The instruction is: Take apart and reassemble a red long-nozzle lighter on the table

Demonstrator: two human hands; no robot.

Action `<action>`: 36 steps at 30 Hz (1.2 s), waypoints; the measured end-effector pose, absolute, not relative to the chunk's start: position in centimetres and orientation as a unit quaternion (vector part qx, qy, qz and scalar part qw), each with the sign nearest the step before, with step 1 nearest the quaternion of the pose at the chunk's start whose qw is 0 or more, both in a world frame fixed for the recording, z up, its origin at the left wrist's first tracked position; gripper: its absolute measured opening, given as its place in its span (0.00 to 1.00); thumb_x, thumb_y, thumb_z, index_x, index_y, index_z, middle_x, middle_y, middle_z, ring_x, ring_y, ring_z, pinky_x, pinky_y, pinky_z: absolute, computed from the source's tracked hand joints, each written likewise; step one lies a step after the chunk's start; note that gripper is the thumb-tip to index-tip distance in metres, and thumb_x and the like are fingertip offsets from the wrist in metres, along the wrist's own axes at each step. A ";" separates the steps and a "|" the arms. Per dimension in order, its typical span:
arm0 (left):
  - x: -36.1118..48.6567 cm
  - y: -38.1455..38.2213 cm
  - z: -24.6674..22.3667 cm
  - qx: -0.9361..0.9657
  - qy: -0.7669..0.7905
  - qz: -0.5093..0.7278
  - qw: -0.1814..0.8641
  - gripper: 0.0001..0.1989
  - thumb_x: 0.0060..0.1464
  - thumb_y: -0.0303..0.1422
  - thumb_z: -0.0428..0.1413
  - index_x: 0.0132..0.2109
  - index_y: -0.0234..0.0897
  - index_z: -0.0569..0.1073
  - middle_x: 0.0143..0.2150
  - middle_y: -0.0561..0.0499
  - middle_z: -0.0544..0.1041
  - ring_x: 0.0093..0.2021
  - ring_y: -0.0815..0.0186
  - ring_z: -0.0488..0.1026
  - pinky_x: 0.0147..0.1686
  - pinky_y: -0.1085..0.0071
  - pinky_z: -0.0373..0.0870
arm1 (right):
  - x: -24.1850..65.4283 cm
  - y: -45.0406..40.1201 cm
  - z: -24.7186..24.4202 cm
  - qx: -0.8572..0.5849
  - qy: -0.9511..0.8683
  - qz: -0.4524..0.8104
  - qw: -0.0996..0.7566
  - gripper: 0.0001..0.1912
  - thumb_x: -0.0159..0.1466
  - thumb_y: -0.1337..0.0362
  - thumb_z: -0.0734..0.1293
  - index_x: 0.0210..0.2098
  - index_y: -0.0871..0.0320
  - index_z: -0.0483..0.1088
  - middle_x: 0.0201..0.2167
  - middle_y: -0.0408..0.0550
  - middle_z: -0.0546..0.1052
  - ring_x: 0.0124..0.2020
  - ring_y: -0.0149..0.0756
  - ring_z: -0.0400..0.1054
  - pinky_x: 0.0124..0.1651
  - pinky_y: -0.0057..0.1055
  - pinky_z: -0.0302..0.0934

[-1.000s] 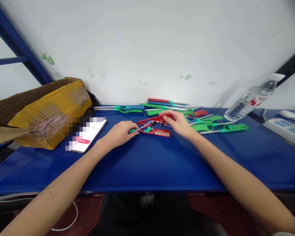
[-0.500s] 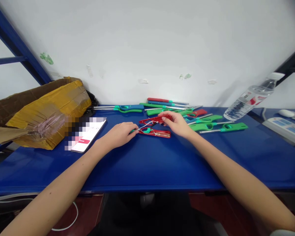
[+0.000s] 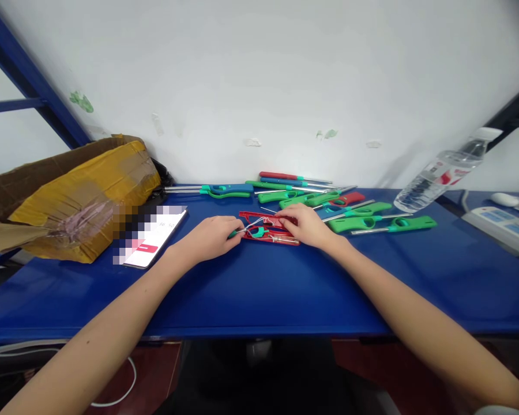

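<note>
An opened utility lighter lies in two red handle halves in front of me. The lower half (image 3: 273,238) holds a green trigger (image 3: 260,232) and a clear fuel tank. My left hand (image 3: 214,237) is closed on the lighter's green front end, where thin wires run out beside the fingertips. Between the thumb and fingers of my right hand (image 3: 310,226) is the upper red half (image 3: 249,217), just behind the lower one. The wires reach from the left fingertips across to this upper half. What lies under the right fingertips is hidden.
Behind my hands are several assembled lighters (image 3: 367,222) in green, red and blue. A taped cardboard box (image 3: 132,173) and a phone (image 3: 158,233) lie at left. A tilted water bottle (image 3: 436,173) and a white power strip (image 3: 508,227) are at right, by the wall.
My right hand has come slightly down and toward me with the upper red half, which now sits flatter and closer to the lower half. My left hand stays in place.
</note>
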State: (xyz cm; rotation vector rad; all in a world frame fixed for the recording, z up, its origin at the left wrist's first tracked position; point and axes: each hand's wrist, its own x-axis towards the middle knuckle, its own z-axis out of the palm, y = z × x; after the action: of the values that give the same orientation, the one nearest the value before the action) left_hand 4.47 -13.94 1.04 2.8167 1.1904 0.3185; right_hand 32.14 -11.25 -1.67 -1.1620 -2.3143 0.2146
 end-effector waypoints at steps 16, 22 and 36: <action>4.7 -14.3 0.8 0.914 0.382 0.123 0.054 0.12 0.64 0.36 0.47 0.45 0.40 0.75 0.37 0.48 0.75 0.39 0.60 0.73 0.38 0.67 0.67 | 31.7 -13.8 0.5 -0.318 -0.895 0.012 0.311 0.09 0.65 0.67 0.64 0.40 0.55 0.77 0.49 0.54 0.74 0.51 0.46 0.68 0.54 0.46 0.66; 4.6 -14.2 0.5 0.910 0.389 0.141 0.035 0.13 0.63 0.36 0.49 0.46 0.41 0.77 0.41 0.47 0.73 0.41 0.60 0.73 0.39 0.66 0.69 | 30.2 -14.6 -0.6 -0.309 -0.915 -0.002 0.260 0.10 0.64 0.67 0.66 0.40 0.53 0.79 0.56 0.54 0.71 0.63 0.53 0.59 0.61 0.55 0.60; 5.1 -13.6 -1.2 0.913 0.344 0.219 0.010 0.22 0.59 0.39 0.58 0.59 0.40 0.69 0.63 0.40 0.62 0.63 0.51 0.60 0.61 0.54 0.62 | 29.2 -14.8 -1.2 -0.330 -0.908 0.026 0.258 0.07 0.64 0.67 0.64 0.32 0.58 0.74 0.58 0.60 0.68 0.66 0.54 0.55 0.63 0.54 0.59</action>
State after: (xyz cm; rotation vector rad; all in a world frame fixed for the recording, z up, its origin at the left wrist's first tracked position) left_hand 5.13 -13.62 -1.19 2.8513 1.0727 0.6844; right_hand 29.17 -14.85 -1.21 -0.8961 -2.4615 0.0712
